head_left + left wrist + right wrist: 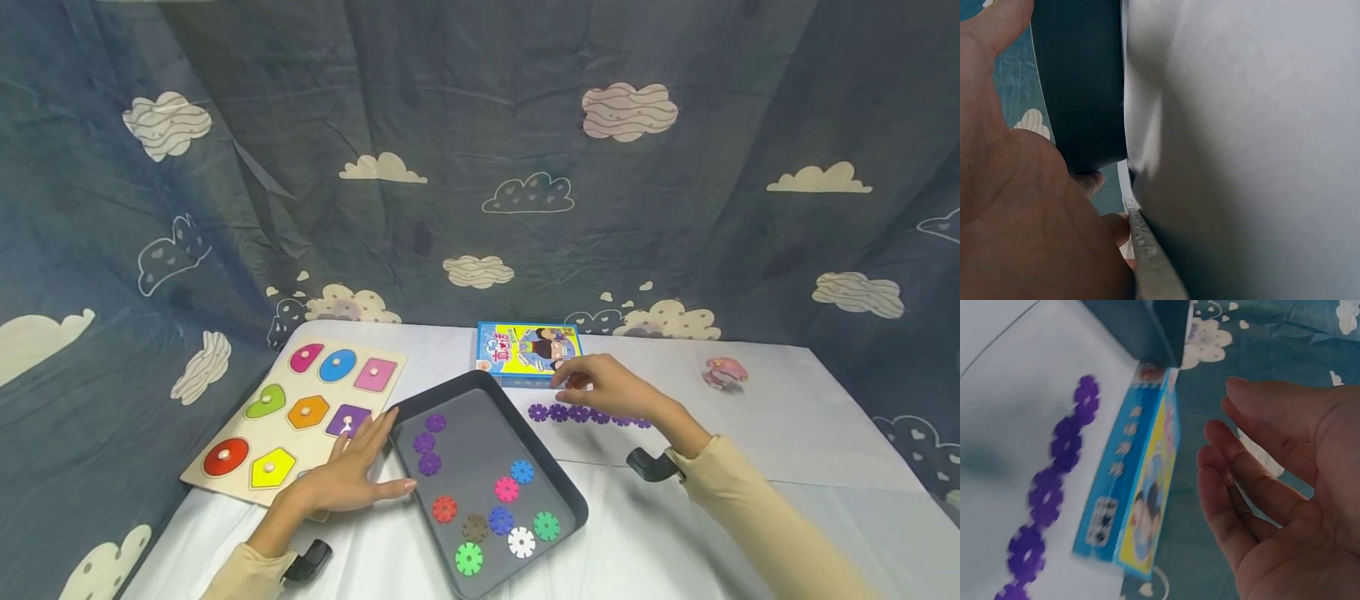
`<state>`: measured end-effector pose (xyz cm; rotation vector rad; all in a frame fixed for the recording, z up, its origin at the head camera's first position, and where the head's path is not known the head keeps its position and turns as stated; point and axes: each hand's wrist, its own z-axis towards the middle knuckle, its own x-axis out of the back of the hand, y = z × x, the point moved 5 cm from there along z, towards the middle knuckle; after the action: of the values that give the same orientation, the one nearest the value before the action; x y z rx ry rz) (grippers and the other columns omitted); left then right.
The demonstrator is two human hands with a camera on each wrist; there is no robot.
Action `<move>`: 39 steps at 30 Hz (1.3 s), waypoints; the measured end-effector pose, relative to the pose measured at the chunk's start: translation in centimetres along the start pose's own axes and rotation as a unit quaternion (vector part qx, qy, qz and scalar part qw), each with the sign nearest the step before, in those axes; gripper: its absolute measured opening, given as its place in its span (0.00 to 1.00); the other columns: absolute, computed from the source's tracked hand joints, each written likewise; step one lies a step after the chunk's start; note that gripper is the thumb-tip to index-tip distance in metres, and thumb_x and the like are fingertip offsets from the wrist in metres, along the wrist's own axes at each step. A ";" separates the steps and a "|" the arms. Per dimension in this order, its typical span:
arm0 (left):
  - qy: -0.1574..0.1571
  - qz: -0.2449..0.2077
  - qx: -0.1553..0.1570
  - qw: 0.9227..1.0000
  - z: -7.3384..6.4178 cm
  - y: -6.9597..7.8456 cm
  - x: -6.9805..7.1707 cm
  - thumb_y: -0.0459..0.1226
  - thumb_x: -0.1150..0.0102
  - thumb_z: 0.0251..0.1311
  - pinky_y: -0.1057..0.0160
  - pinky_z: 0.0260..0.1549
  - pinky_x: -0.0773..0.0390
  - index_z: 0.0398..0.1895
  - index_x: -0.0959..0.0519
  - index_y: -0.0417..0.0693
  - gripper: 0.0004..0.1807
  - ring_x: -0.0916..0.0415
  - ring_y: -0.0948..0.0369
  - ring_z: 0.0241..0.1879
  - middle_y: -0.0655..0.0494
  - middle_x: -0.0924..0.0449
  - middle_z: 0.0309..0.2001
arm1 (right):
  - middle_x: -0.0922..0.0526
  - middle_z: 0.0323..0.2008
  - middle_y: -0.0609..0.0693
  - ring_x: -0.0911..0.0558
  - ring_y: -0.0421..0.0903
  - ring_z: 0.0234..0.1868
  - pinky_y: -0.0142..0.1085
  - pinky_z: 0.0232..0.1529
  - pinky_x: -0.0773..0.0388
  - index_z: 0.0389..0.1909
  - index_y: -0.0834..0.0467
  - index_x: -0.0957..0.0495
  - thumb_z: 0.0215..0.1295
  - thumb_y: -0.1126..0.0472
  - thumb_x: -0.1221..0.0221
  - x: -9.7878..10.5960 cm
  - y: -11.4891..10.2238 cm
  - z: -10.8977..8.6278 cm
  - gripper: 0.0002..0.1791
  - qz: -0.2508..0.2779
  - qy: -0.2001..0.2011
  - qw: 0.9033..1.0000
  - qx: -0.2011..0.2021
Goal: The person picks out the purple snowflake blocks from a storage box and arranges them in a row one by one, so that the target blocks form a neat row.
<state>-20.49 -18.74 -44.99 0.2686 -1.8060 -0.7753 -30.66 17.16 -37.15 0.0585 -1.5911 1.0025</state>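
A dark grey tray (468, 425) lies at an angle in front of me. My left hand (341, 483) rests along its left rim, fingers straight and thumb spread; the left wrist view shows the palm close to the tray's dark outer wall (1079, 81). Inside are three purple notched discs (424, 443) and several in other colours, such as a white disc (521, 542). To the tray's right runs a row of purple notched discs (558, 412), partly hidden by my right hand (611, 390). That hand hovers above them, fingers loosely bent, nothing between them in the right wrist view.
Behind the row lies a blue and yellow box (517, 354). A wooden shape puzzle board (281, 437) is left of the tray, partly beneath my left hand. A small pink object (725, 372) sits at the far right. Cloud-patterned cloth (450, 108) hangs around the table.
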 end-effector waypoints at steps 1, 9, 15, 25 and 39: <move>0.000 -0.001 0.001 1.000 0.0 0.0 0.0 0.65 0.37 0.56 0.30 0.70 0.77 0.82 0.67 0.60 0.62 0.76 0.44 0.80 0.50 0.67 0.82 | 0.14 0.38 0.47 0.18 0.41 0.36 0.35 0.43 0.18 0.44 0.57 0.15 0.65 0.62 0.34 -0.1 -0.3 0.2 0.08 0.002 -0.002 1.000 0.000; -0.004 0.004 0.008 1.000 0.1 -0.4 -0.1 0.66 0.38 0.56 0.31 0.71 0.77 0.82 0.68 0.61 0.63 0.76 0.46 0.80 0.52 0.68 0.82 | 0.13 0.41 0.48 0.17 0.42 0.39 0.38 0.46 0.17 0.46 0.58 0.15 0.64 0.62 0.33 -0.9 -2.8 2.1 0.10 0.016 -0.015 1.000 0.019; -0.001 0.019 0.001 1.000 0.1 -0.5 -0.2 0.67 0.39 0.56 0.30 0.71 0.75 0.82 0.67 0.60 0.62 0.74 0.45 0.80 0.51 0.66 0.82 | 0.13 0.42 0.50 0.14 0.44 0.42 0.42 0.49 0.16 0.47 0.60 0.15 0.65 0.63 0.34 -2.0 -3.9 2.7 0.11 0.024 -0.037 0.999 0.026; 0.002 0.010 0.004 1.000 0.3 -0.4 -0.1 0.67 0.38 0.55 0.31 0.71 0.76 0.82 0.67 0.61 0.63 0.75 0.46 0.81 0.52 0.67 0.82 | 0.12 0.45 0.52 0.14 0.47 0.47 0.43 0.53 0.17 0.47 0.60 0.15 0.65 0.63 0.34 -3.9 -5.7 4.6 0.11 0.014 -0.061 0.996 0.055; -0.001 0.003 0.011 1.000 0.1 -0.1 0.1 0.67 0.37 0.55 0.32 0.72 0.76 0.82 0.66 0.61 0.63 0.75 0.45 0.80 0.51 0.65 0.82 | 0.12 0.45 0.53 0.15 0.42 0.42 0.33 0.46 0.18 0.48 0.61 0.15 0.64 0.64 0.33 -7.9 -8.3 8.8 0.12 -0.013 -0.122 0.989 0.077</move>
<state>-20.62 -18.88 -45.01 0.2777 -1.8176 -0.7518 -30.63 2.79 -38.45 0.3177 -1.7263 1.1297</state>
